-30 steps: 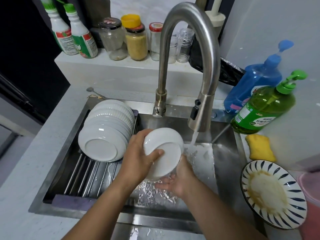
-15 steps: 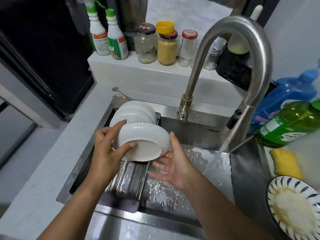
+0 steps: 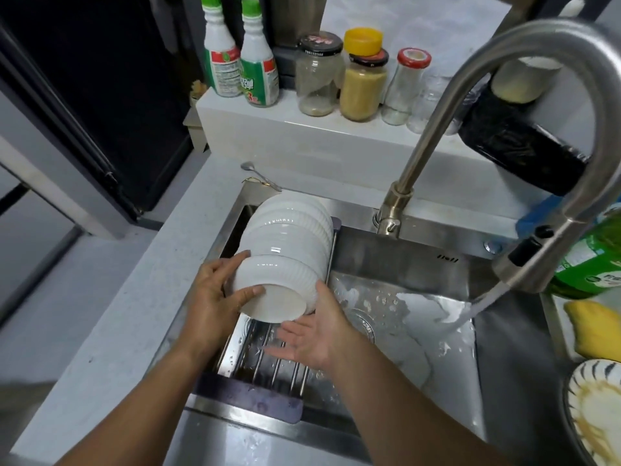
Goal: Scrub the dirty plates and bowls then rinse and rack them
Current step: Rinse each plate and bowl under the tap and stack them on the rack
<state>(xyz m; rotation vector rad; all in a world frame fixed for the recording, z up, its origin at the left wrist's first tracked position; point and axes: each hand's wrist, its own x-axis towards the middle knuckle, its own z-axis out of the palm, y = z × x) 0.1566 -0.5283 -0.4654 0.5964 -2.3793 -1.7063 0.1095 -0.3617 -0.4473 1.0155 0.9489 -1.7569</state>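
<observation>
Your white ribbed bowl [image 3: 275,290] sits at frame centre, tipped on its side with its foot toward you, against the row of stacked bowls [image 3: 289,227] on the rack [image 3: 268,361] over the sink's [image 3: 403,250] left half. Your left hand [image 3: 215,297] has its grip on the bowl, thumb across the base and fingers along the wall. Your right hand [image 3: 316,334] lies open-palmed, its edge touching the bowl's right side. Water runs from the faucet [image 3: 524,264] at right. The dirty striped plate [image 3: 598,408] is cut off at the lower right edge.

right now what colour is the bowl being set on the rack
White, with fine ribbing on its outside: the bowl, head view.
</observation>
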